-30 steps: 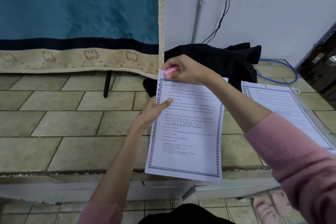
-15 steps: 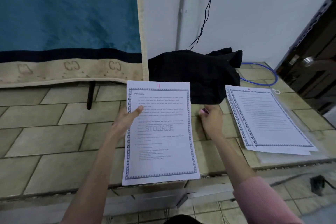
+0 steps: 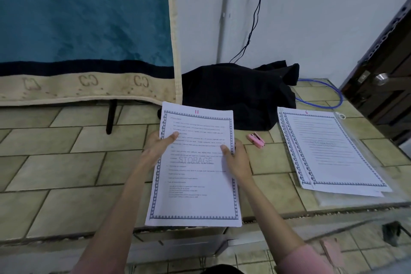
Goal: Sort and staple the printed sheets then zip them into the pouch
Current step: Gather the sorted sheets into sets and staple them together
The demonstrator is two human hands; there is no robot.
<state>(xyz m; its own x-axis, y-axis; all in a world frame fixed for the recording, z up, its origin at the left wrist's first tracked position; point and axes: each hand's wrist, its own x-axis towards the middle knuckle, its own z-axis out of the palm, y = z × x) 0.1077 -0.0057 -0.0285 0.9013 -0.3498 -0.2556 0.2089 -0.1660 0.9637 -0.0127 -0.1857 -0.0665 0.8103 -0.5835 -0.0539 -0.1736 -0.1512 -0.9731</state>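
Both hands hold a set of white printed sheets with a blue patterned border, a grey "STORAGE" watermark and a red "11" at the top (image 3: 195,169), raised a little above the tiled counter (image 3: 66,171) at scene centre. Left hand (image 3: 156,151) grips the left edge, thumb lying on the page face, remaining fingers hidden behind the paper. Right hand (image 3: 236,160) grips the right edge the same way, thumb on the face, fingers curled behind. Both hands are clamped on the set; neither is free.

A small pink stapler (image 3: 255,139) lies on the counter just right of the held set, nobody touching it. Farther right, a second pile of bordered sheets marked with a red "6" (image 3: 331,151) rests on top of a clear plastic zip pouch (image 3: 347,198), whose near and right margins show beyond the pile. Behind, a black cloth bundle (image 3: 240,93) sits against the white wall; a blue cable loop (image 3: 322,95) lies at far right.

Judgement: step in hand looks like squaring or checking the "11" set, then placing it. Whether a staple is already in the top corner cannot be told at this sharpness.

To do it well: keep both edges pinched evenly so the sheets do not fan; confirm the page order against the red numbers; lay the set down flush with the right-hand pile, corners aligned, so the whole stack slides into the pouch mouth without catching.
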